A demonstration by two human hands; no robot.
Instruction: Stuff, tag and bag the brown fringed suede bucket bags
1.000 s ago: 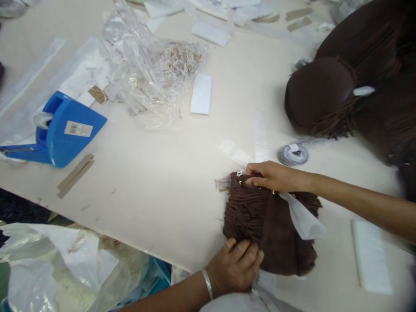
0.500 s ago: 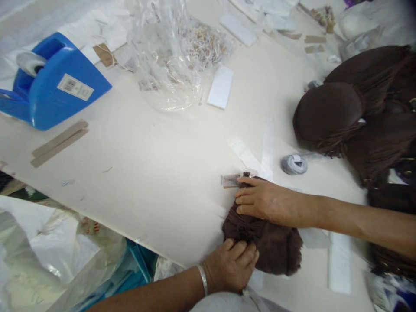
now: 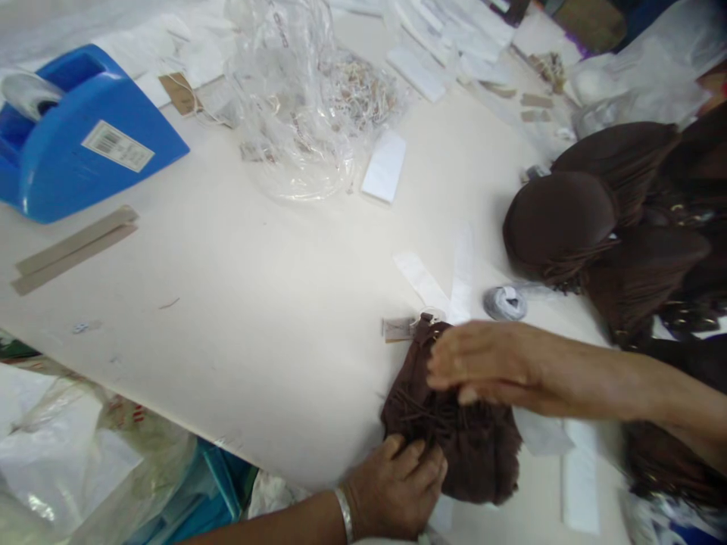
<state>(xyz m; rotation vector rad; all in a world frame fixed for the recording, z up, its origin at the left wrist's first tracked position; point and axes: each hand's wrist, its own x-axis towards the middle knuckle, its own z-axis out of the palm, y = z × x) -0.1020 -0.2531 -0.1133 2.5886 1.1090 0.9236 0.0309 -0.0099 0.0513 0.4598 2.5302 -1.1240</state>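
Observation:
A small dark brown fringed bag (image 3: 477, 458) lies on the white table in front of me. A small tag (image 3: 399, 328) on a thin string sticks out beside its top end, near a metal ring. My left hand (image 3: 397, 481), with a silver bracelet at the wrist, has its bent fingers on the bag's near edge, gripping the fringe. Above the bag's upper part is my right hand (image 3: 482, 359), its fingers bent downward and close together. Blur and the hand itself hide its fingertips, so any hold is unclear.
More brown bags (image 3: 560, 223) are piled at the right, near a grey roll (image 3: 505, 303). White strips (image 3: 423, 280) lie beyond the bag. A blue tape dispenser (image 3: 68, 159) stands at far left, clear plastic bags (image 3: 301, 144) at the back. Plastic sacks (image 3: 62, 454) sit below the table edge.
My right hand has come up from lying flat on the bag, and its fingers have bent. My left hand stays at the bag's near edge. The view has shifted slightly.

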